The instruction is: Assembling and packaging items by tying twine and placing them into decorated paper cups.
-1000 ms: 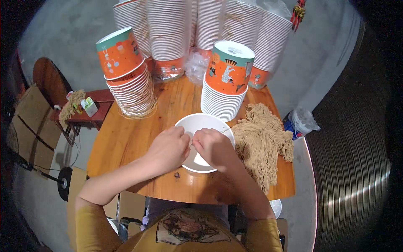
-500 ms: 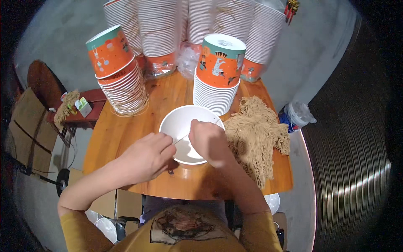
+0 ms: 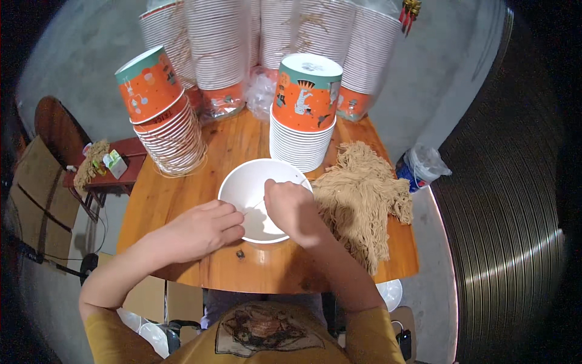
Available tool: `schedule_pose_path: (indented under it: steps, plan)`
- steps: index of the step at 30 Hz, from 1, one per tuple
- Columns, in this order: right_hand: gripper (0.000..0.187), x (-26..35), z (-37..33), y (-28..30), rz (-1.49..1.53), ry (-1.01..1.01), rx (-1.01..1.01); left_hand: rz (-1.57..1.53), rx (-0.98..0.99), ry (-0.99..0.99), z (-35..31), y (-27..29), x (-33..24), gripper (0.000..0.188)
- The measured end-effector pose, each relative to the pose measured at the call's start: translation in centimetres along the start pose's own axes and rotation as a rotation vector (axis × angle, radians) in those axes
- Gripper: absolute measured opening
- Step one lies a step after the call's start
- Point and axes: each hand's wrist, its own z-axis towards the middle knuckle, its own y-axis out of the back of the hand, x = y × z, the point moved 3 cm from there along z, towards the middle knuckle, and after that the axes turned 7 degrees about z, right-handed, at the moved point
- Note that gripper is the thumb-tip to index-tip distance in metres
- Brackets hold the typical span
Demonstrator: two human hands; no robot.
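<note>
Lower centre of the frame: wide round paper bucket with a smooth white interior [image 3: 239,185], mouth up on the varnished orange-brown wooden table [image 3: 182,203]. A thin pale strand of cord [image 3: 253,207] crosses above its mouth between the two hands.

Left hand [image 3: 209,229] at the bucket's left rim, fingers narrowed and pinching one end of the cord. Right hand [image 3: 290,209] over the right side of the opening, curled into a loose fist, seemingly around the cord; its fingertips are hidden, so the exact grip cannot be told.

Risks, as judged:
- Cord is thin and pale against white — easy to lose sight of, easy to slip from a pinch.
- Neither hand appears to clasp the bucket wall. A hard sideways pull, if the cord is fixed to it, could slide or tip the light paper.
- The tall stack of nested white-rimmed buckets topped by an orange-and-teal one [image 3: 306,103] stands just behind; a knock could topple it.
- The loose tan heap of string [image 3: 364,197], right of centre, lies near the right forearm — a sleeve or wrist could snag strands and drag them along.
</note>
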Motion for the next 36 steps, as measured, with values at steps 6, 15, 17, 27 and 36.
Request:
schedule_pose_path:
  steps: [6,15,17,27,36]
  plan:
    - [0.022,-1.9,0.3,4.0,0.604,0.084,-0.014,0.22,0.028,-0.03,-1.5,-0.8,4.4,0.017]
    - [0.022,-5.6,-5.3,7.9,1.608,-0.454,0.071,0.176,-0.117,-0.041,-2.4,-4.4,11.5,0.022]
    - [0.024,-4.2,-5.5,8.2,1.726,-0.436,0.142,0.134,-0.137,-0.067,-2.8,-4.3,12.2,0.024]
    - [0.021,1.5,-3.7,5.7,1.87,-0.459,0.207,-0.806,-0.722,0.6,1.1,-0.6,0.1,0.034]
    - [0.024,2.5,-4.0,4.7,1.887,-0.386,0.131,-1.646,-0.521,0.754,1.3,-3.3,-6.8,0.022]
